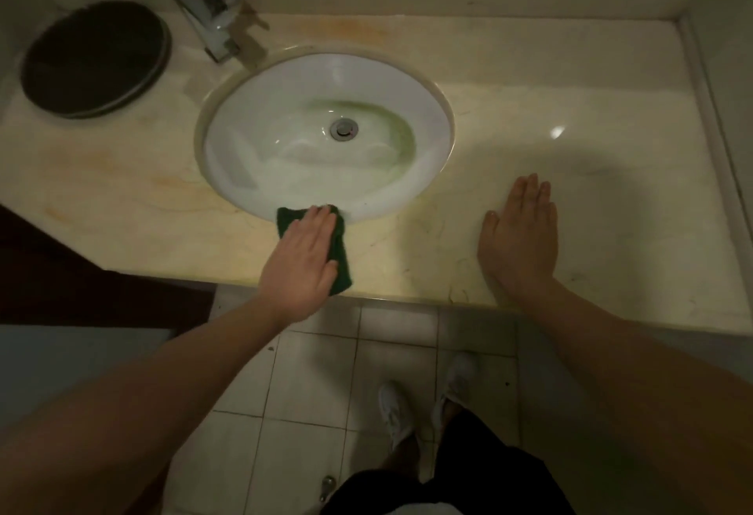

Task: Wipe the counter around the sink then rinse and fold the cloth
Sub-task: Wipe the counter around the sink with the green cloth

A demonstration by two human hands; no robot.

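Observation:
A dark green cloth (341,253) lies flat on the cream marble counter (122,188), on the narrow strip between the front rim of the oval white sink (260,107) and the counter's front edge. My left hand (303,257) presses flat on the cloth with its fingers together, fingertips at the sink rim. Over to the sink's right, my right hand (519,233) rests palm down on the bare counter, fingers straight, holding nothing.
A chrome faucet (208,13) stands behind the sink at the back left. A dark round lid or tray (95,60) sits at the counter's far left. Walls close the back and right sides. Tiled floor and my white shoes (393,412) show below.

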